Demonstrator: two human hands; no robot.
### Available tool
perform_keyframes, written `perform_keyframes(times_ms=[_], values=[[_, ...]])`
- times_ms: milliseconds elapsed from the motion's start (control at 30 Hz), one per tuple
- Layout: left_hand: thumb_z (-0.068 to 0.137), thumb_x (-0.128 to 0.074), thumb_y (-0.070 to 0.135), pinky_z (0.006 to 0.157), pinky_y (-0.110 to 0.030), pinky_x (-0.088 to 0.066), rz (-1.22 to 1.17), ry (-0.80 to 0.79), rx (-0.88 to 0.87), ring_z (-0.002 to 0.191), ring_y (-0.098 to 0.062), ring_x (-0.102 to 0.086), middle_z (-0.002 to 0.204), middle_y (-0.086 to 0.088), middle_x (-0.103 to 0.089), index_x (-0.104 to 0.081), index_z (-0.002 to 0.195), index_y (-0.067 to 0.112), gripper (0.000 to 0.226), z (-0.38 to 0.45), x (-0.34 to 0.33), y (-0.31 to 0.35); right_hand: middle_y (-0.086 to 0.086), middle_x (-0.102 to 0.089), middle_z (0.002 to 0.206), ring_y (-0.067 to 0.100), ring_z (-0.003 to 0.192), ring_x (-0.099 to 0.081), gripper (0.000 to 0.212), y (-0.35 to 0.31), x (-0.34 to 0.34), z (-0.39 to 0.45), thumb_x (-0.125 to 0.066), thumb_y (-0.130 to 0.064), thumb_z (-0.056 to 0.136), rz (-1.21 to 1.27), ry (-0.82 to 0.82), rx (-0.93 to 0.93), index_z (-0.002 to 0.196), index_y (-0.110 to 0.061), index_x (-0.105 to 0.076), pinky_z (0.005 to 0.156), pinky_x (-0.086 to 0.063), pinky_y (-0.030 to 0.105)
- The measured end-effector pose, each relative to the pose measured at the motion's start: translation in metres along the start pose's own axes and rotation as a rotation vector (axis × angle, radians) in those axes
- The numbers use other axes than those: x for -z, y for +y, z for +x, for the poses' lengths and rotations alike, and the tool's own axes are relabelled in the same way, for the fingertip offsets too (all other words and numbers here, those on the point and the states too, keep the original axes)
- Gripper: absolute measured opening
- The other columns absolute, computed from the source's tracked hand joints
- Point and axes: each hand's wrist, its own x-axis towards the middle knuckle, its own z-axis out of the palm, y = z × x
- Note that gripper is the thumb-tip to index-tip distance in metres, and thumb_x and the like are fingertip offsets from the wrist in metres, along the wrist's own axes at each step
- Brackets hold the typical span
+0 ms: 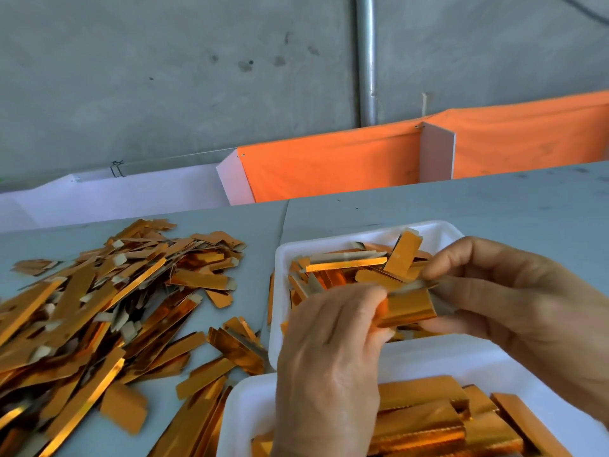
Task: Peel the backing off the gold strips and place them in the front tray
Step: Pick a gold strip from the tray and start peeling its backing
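Hands, left hand (329,351) and right hand (514,291), pinch gold strip (407,308) lying left-right.

A loose pile of gold strips (99,308) covers the table's (494,199) left side. Two white trays fill the right: the far tray (438,229) and the near tray (240,400), nearly touching. Bare table lies open far right, beyond the trays

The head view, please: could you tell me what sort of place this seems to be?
Probably a small manual workshop bench. A loose pile of gold foil strips covers the grey tabletop, white foam trays hold sorted pieces, and a bare concrete wall with orange cloth bins stands behind.
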Motion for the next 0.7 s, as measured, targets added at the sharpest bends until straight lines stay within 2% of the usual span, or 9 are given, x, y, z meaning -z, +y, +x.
perform_keyframes(times_ms=[100,167,267,367,500,600,700], values=[[0.083,-0.057,0.040,0.086,-0.012,-0.045,-0.097,-0.041,0.095,0.097,0.001,-0.057,0.102,0.018,-0.066,-0.064,0.114,0.028,0.034,-0.0004,0.0021,-0.0001,0.020,-0.072,0.095,0.034,0.088,-0.071,0.061,-0.0014,0.0023,0.0003,-0.090,-0.049,0.044,0.034,-0.040,-0.015,0.086,-0.009,-0.071,0.071,-0.058,0.025],[0.085,-0.062,0.040,0.089,-0.016,-0.047,-0.184,-0.083,0.156,0.103,0.000,-0.059,0.111,0.022,-0.064,-0.061,0.121,0.035,0.036,-0.0003,0.0036,-0.0010,0.020,-0.072,0.093,0.032,0.087,-0.072,0.059,-0.0024,0.0028,0.0004,-0.091,-0.048,0.045,0.038,-0.058,-0.013,0.085,-0.009,-0.071,0.070,-0.058,0.025],[0.081,-0.061,0.037,0.092,-0.014,-0.043,-0.306,-0.166,0.224,0.113,0.001,-0.054,0.119,0.028,-0.056,-0.045,0.131,0.047,0.053,0.0002,0.0041,-0.0013,0.018,-0.072,0.089,0.029,0.085,-0.072,0.058,-0.0023,0.0032,0.0006,-0.090,-0.049,0.046,0.011,-0.057,-0.004,0.085,-0.011,-0.072,0.069,-0.058,0.025],[0.079,-0.067,0.045,0.090,-0.012,-0.043,-0.295,-0.154,0.247,0.109,-0.001,-0.055,0.114,0.029,-0.055,-0.039,0.128,0.049,0.056,0.0002,0.0040,-0.0016,0.012,-0.071,0.084,0.023,0.081,-0.071,0.054,-0.0016,0.0035,-0.0001,-0.088,-0.050,0.049,-0.014,-0.060,0.013,0.085,-0.013,-0.072,0.070,-0.058,0.026],[0.071,-0.061,0.047,0.090,-0.006,-0.040,-0.250,-0.120,0.259,0.102,0.003,-0.056,0.101,0.029,-0.061,-0.044,0.117,0.050,0.049,-0.0024,0.0024,-0.0010,0.005,-0.071,0.081,0.018,0.079,-0.072,0.044,-0.0026,0.0004,-0.0016,-0.084,-0.045,0.054,-0.083,-0.049,0.018,0.087,-0.017,-0.073,0.067,-0.057,0.022],[0.073,-0.065,0.046,0.089,-0.002,-0.038,-0.190,-0.086,0.220,0.098,0.003,-0.057,0.099,0.027,-0.063,-0.050,0.113,0.045,0.043,-0.0037,-0.0003,-0.0016,0.005,-0.073,0.082,0.018,0.077,-0.072,0.023,-0.0028,-0.0014,-0.0019,-0.078,-0.031,0.064,-0.125,-0.033,0.024,0.084,-0.021,-0.072,0.065,-0.056,0.019],[0.078,-0.065,0.042,0.089,-0.009,-0.040,-0.087,-0.009,0.055,0.100,0.004,-0.053,0.111,0.021,-0.055,-0.056,0.110,0.036,0.034,-0.0033,-0.0018,-0.0038,0.007,-0.072,0.081,0.018,0.077,-0.072,0.011,-0.0038,-0.0039,-0.0024,-0.071,-0.022,0.069,-0.138,-0.044,0.041,0.080,-0.018,-0.072,0.066,-0.056,0.019]])
